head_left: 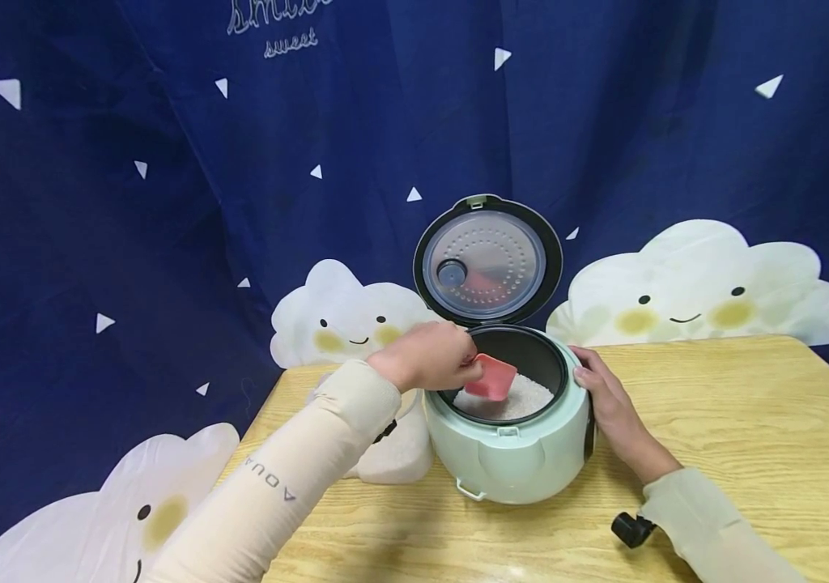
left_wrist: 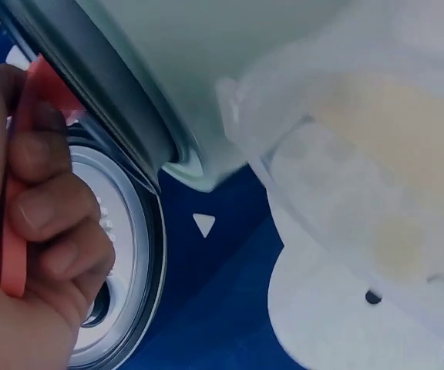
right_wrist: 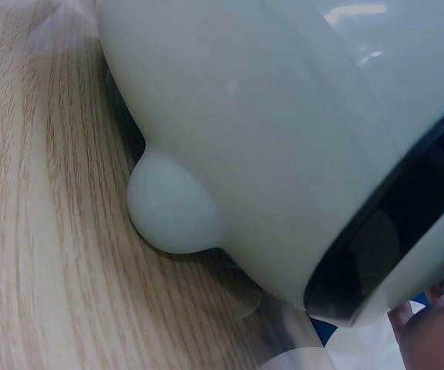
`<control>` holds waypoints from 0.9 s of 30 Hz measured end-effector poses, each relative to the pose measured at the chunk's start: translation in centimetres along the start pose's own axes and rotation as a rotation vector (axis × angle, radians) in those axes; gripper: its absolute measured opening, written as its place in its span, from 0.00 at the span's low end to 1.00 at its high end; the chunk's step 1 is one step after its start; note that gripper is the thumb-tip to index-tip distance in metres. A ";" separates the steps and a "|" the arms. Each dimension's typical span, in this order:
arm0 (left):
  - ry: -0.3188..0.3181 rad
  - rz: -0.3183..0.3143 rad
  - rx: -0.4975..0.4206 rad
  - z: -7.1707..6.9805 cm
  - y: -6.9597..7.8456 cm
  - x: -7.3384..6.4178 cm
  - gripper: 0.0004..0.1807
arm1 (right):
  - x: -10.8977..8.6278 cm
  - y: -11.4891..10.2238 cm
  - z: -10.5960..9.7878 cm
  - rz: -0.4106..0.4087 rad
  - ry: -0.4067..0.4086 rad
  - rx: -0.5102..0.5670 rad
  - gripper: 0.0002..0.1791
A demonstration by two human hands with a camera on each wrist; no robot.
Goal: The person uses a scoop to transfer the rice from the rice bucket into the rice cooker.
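A pale green rice cooker (head_left: pixel 509 461) stands on the table with its lid (head_left: pixel 487 263) raised. White rice (head_left: pixel 531 397) lies in its dark inner pot. My left hand (head_left: pixel 429 356) grips a red scoop (head_left: pixel 493 378) by the handle, its square cup tilted inside the pot just over the rice. In the left wrist view, the fingers curl around the red handle (left_wrist: pixel 14 247). My right hand (head_left: pixel 607 397) rests on the cooker's right side near the rim, fingers against the outer wall. The right wrist view shows mostly the cooker's body (right_wrist: pixel 245 139), with that hand at the lower right edge.
A whitish, translucent container (head_left: pixel 396 445) stands left of the cooker, partly hidden by my left forearm. The wooden table (head_left: pixel 720 405) spreads to the right and in front. A dark blue curtain (head_left: pixel 356 121) with white clouds hangs behind.
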State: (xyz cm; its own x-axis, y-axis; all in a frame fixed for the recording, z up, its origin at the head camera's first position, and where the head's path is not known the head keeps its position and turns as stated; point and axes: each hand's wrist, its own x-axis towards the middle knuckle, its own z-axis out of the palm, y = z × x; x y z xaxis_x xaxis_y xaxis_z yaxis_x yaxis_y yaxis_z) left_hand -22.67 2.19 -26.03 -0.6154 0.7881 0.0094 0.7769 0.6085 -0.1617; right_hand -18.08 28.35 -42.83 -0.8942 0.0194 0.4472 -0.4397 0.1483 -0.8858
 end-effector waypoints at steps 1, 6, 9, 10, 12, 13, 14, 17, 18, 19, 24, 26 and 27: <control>-0.001 -0.004 0.037 0.0 0.0 -0.1 0.23 | 0.0 0.0 0.0 -0.001 0.000 0.003 0.26; 0.008 -0.007 0.153 0.2 -0.2 -0.4 0.20 | 0.1 -0.1 0.1 -0.009 0.003 0.013 0.26; 0.018 -0.006 0.165 0.3 -0.4 -0.5 0.18 | 0.1 -0.1 0.1 -0.012 0.000 0.014 0.26; 0.022 -0.005 0.170 0.3 -0.4 -0.6 0.17 | 0.1 -0.1 0.1 -0.012 0.000 0.013 0.26; 0.027 -0.006 0.180 0.3 -0.5 -0.6 0.16 | 0.0 -0.1 0.1 -0.007 -0.003 0.012 0.26; 0.029 -0.006 0.181 0.2 -0.6 -0.7 0.16 | 0.0 -0.1 0.1 -0.003 -0.004 0.009 0.26; 0.032 -0.006 0.182 0.2 -0.6 -0.8 0.16 | 0.0 -0.1 0.0 0.000 -0.005 0.005 0.26; 0.045 -0.007 0.193 -0.1 -0.8 -1.0 0.17 | -0.1 -0.1 0.0 0.012 -0.010 -0.006 0.26; 0.050 -0.008 0.196 -0.2 -0.9 -1.1 0.18 | -0.1 -0.1 0.0 0.015 -0.010 -0.012 0.26; 0.055 -0.008 0.198 -0.3 -0.9 -1.3 0.18 | -0.1 -0.1 0.0 0.018 -0.010 -0.016 0.26; 0.078 -0.020 0.181 -0.8 -1.6 -2.0 0.20 | -0.2 -0.1 0.0 0.020 -0.011 -0.027 0.26; 0.090 -0.028 0.168 -0.9 -1.9 -2.4 0.20 | -0.2 -0.1 0.0 0.019 -0.012 -0.026 0.26; 0.098 -0.028 0.164 -1.0 -2.1 -2.6 0.21 | -0.2 -0.2 0.0 0.018 -0.011 -0.025 0.26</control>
State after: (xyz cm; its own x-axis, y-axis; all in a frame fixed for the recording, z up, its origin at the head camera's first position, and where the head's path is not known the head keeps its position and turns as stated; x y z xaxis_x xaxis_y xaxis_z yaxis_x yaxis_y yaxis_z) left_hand -22.62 -1.07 -24.76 -0.6140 0.7815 0.1107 0.7229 0.6132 -0.3185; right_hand -17.84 28.29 -42.77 -0.9028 0.0118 0.4298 -0.4215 0.1730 -0.8902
